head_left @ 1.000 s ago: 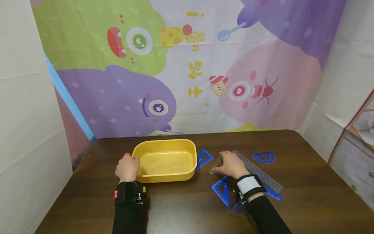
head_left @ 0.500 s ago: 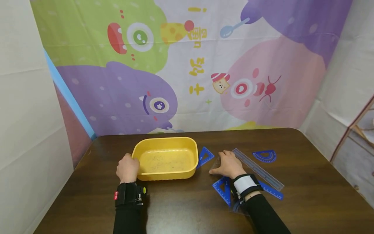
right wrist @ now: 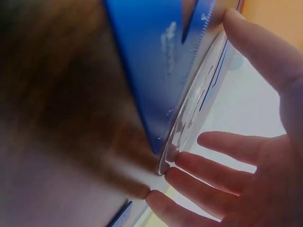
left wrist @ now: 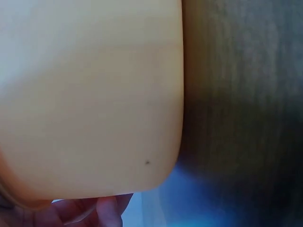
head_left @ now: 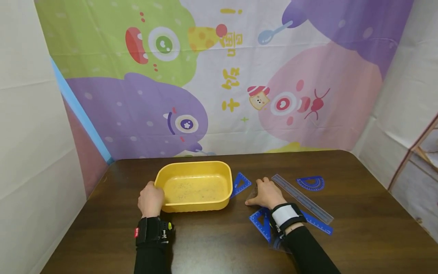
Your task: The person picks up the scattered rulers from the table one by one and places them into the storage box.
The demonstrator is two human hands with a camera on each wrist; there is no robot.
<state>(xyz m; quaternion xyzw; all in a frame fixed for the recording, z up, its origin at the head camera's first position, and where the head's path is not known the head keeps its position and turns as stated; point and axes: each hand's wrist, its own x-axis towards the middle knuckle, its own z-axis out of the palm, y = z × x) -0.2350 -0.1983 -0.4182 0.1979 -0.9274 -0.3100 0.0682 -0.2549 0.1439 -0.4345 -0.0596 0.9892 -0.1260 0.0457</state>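
Observation:
A yellow plastic basin (head_left: 195,207) sits on the table, and my left hand (head_left: 151,199) holds its left rim. Its outer wall (left wrist: 94,118) fills much of the left wrist view, with fingers (left wrist: 109,213) at the rim below. My right hand (head_left: 269,195) arches over a clear plastic set square (head_left: 252,193), thumb at one edge and fingertips at the opposite one; the palm side hides most of it from above. In the right wrist view, the clear piece (right wrist: 189,109) spans from thumb to fingers, beside a blue set square (right wrist: 147,61).
One blue set square (head_left: 241,184) lies against the basin's right side, another (head_left: 261,224) below the right hand. A long clear ruler (head_left: 304,199), blue ruler (head_left: 318,223) and blue protractor (head_left: 310,183) lie farther right. Under the right wrist is another clear piece (head_left: 278,244).
My right thumb has slid slightly down to the clear set square's near edge, the fingers spreading a little. The left hand stays at the basin's rim. The head view shifts slightly.

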